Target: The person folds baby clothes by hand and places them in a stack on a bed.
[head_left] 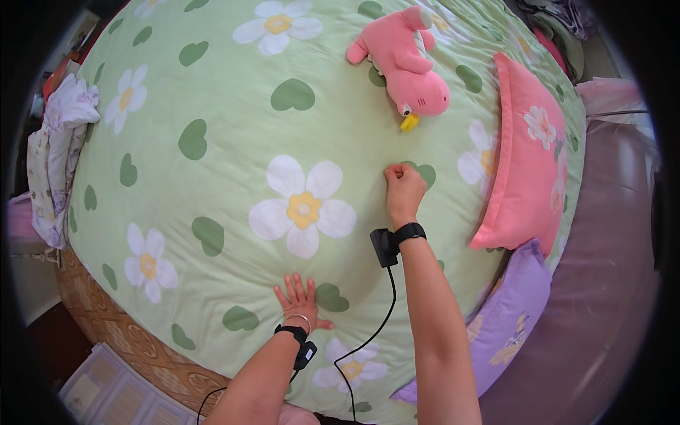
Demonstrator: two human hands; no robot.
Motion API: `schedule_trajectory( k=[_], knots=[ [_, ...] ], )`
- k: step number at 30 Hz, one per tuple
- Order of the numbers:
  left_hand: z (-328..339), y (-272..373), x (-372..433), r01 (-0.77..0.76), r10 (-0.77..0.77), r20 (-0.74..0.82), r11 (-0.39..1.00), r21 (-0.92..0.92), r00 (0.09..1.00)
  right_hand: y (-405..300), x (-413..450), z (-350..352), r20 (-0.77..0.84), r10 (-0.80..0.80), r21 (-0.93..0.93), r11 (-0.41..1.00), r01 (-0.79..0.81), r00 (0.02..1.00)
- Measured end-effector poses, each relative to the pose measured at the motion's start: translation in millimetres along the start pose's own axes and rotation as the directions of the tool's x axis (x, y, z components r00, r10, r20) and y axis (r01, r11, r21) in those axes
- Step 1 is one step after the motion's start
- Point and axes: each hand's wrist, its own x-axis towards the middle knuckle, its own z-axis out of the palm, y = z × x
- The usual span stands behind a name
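A light green bed cover (239, 175) with white flowers and green hearts spreads before me. My left hand (301, 305) lies flat on it near the front edge, fingers spread. Farther right, my right hand (405, 186) is closed at the cover's surface, its fingertips curled in; whether they pinch a bit of cloth is hidden. Each wrist wears a black strap with a small device and a cable. Beyond my right hand, a pink plush dinosaur (406, 64) lies on its side, its head towards me.
A pink floral pillow (536, 159) and a purple pillow (512, 319) lie along the right side, beside a brown headboard (595, 276). Folded cloths (58, 154) are at the far left. A plastic drawer unit (122, 393) stands on the floor at lower left.
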Motion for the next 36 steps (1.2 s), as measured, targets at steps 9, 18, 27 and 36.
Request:
schedule_trajectory(
  k=[9,18,27,36],
  knots=[
    [18.6,-5.2,8.3,-0.075,0.072,-0.060,0.996,-0.045,0.996,20.0,24.3,-15.8,0.032,0.004,0.229,0.973,-0.011,0.999],
    [7.1,7.1,5.8,-0.002,0.002,0.015,1.000,-0.009,1.000,141.8,92.4,-148.7,-0.422,0.070,-0.047,0.994,-0.099,0.904],
    [10.8,2.0,11.9,0.077,-0.080,0.060,0.996,0.052,0.995,40.7,72.0,-58.7,-0.049,-0.081,0.310,0.946,0.092,0.995],
    [-2.6,5.4,9.9,0.046,-0.053,0.150,0.998,0.050,0.987,-63.3,-31.3,62.6,0.115,-0.529,0.290,0.827,0.481,0.841]
  ],
)
